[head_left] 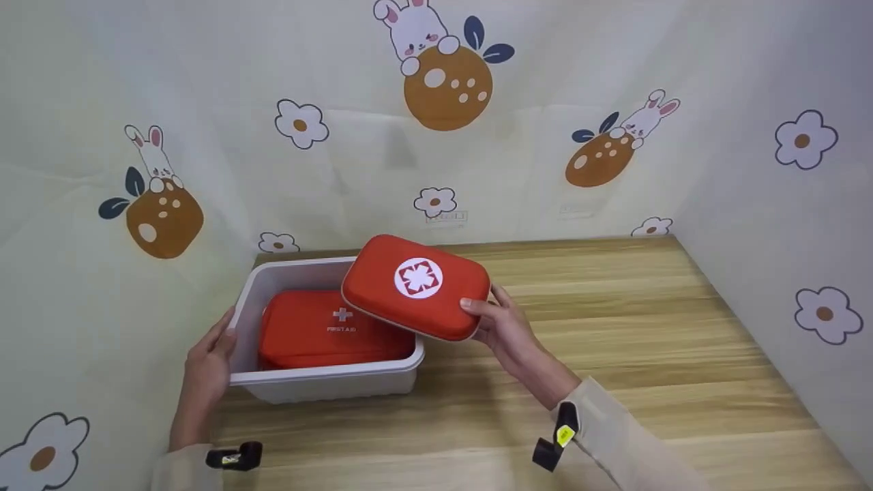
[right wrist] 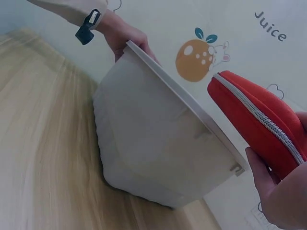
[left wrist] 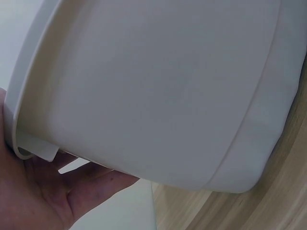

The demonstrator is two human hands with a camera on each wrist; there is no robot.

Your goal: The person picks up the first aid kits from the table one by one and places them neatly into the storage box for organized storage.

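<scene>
My right hand grips the right end of a red zippered first aid case with a white round emblem, thumb on top. The case is tilted and held over the right side of a white plastic bin. Inside the bin lies a second red first aid pouch, marked with a cross and FIRST AID; the held case covers part of it. At the bin's left side, my left hand holds the rim. The left wrist view shows its fingers under the rim, against the bin's outer wall.
The bin stands on a wood-grain table, at its back left. Pale fabric walls printed with rabbits, oranges and flowers enclose the table at the back and on both sides. Wood surface extends to the right of the bin.
</scene>
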